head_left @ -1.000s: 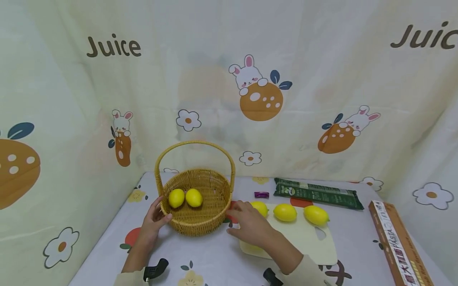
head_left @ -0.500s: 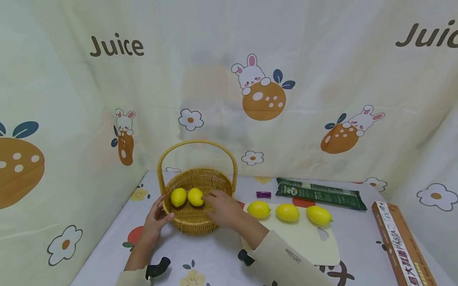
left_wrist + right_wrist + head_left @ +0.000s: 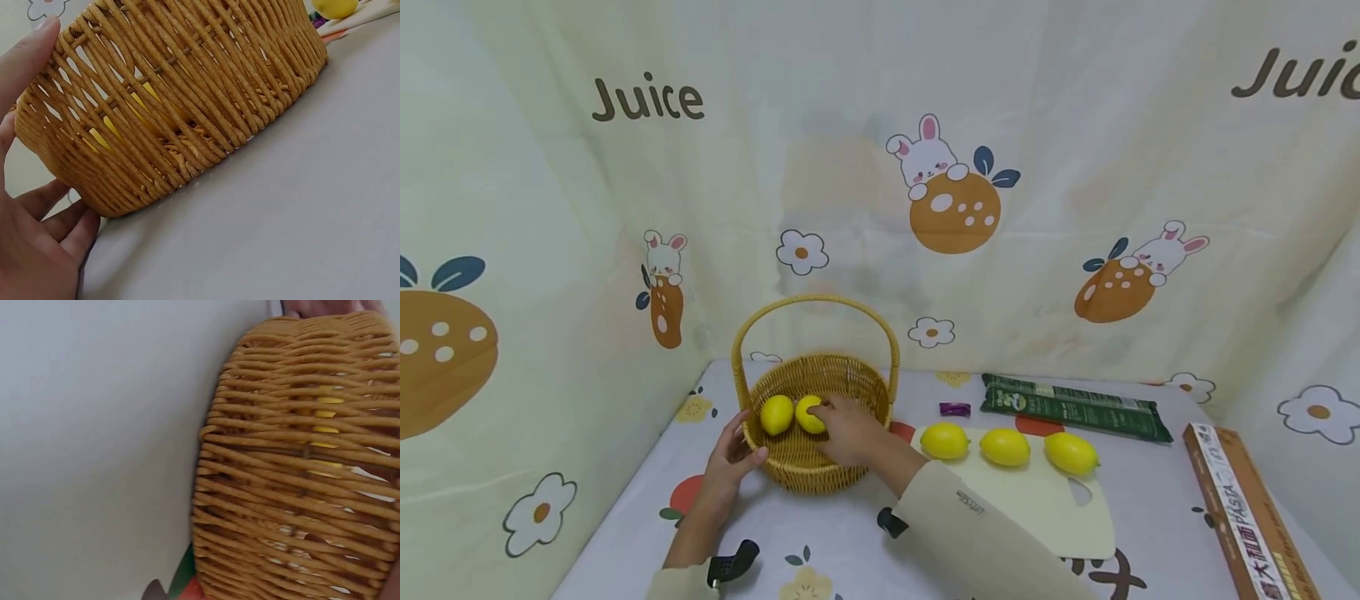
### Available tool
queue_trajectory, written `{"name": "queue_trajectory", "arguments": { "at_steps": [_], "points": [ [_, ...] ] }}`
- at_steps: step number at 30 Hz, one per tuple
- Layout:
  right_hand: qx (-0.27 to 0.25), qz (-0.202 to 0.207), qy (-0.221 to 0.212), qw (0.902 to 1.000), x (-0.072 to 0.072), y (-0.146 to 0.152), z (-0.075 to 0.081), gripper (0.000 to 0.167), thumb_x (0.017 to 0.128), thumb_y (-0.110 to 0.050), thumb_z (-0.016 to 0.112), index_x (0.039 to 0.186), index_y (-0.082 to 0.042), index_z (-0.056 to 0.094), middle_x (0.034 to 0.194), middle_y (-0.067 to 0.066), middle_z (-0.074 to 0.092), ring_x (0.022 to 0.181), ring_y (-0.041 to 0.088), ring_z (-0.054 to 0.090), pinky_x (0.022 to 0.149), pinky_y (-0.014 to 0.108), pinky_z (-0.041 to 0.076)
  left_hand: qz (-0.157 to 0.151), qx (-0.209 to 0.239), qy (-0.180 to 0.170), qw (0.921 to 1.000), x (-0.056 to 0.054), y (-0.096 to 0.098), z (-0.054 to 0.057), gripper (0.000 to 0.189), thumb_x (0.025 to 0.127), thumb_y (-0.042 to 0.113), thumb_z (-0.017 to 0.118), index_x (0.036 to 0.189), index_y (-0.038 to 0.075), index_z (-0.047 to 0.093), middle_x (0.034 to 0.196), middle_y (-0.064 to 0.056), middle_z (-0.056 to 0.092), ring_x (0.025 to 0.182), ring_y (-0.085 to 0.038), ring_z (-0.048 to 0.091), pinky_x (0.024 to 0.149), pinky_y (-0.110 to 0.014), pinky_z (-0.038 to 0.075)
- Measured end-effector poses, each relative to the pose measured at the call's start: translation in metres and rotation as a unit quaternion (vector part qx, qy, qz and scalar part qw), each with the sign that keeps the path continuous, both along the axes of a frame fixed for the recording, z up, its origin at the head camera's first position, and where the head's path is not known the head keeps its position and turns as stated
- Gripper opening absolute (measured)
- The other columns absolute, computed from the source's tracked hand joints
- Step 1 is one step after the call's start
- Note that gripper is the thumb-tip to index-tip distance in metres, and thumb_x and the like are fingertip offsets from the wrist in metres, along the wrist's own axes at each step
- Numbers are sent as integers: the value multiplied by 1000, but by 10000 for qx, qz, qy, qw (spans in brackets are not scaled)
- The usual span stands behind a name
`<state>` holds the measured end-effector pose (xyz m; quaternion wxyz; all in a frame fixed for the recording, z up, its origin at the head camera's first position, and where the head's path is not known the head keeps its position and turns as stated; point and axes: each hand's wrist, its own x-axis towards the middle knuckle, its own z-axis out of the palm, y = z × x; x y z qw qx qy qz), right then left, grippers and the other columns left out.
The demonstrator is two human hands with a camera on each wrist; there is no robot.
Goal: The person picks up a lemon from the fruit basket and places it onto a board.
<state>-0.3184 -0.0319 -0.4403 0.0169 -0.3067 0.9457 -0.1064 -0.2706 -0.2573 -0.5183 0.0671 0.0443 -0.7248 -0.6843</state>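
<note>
A wicker basket (image 3: 811,478) with a tall arched handle stands on the table, with two lemons inside. My left hand (image 3: 728,460) holds its left side, the thumb at the rim; the left wrist view shows my other fingers against the outer weave (image 3: 187,119). Over the basket's right rim reaches my right hand (image 3: 852,433), its fingers curled round the right lemon (image 3: 808,414) and hiding part of it. Just left of that sits the other lemon (image 3: 777,415). In the right wrist view the basket wall (image 3: 300,469) hides most of my right hand.
A cream cutting board (image 3: 1037,508) lies right of the basket. Along its far edge sit three lemons (image 3: 1004,447). Behind them are a green packet (image 3: 1075,408) and a small purple wrapped piece (image 3: 955,409). A long pasta box (image 3: 1251,517) lies at the far right.
My right hand has moved left, from beside the cutting board over the basket's rim, and now takes hold of the right lemon. My left hand stays on the basket.
</note>
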Motion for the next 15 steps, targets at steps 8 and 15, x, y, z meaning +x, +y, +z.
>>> {"name": "queue_trajectory", "arguments": {
  "at_steps": [8,15],
  "points": [
    [607,42,4,9981,-13,-9,0,62,93,-41,64,149,-30,40,160,2,20,143,32,24,110,50,31,-102,-16,77,9999,2,0,9,78,91,24,71,154,29,26,156,-15,25,141,-32,26,114,-49,21],
    [934,248,11,9953,-17,-10,-8,67,91,-40,65,151,-34,35,161,-3,16,145,28,19,111,50,28,-146,64,32,9999,3,2,5,79,91,23,71,155,29,24,157,-16,22,142,-33,24,115,-48,20]
  ]
}}
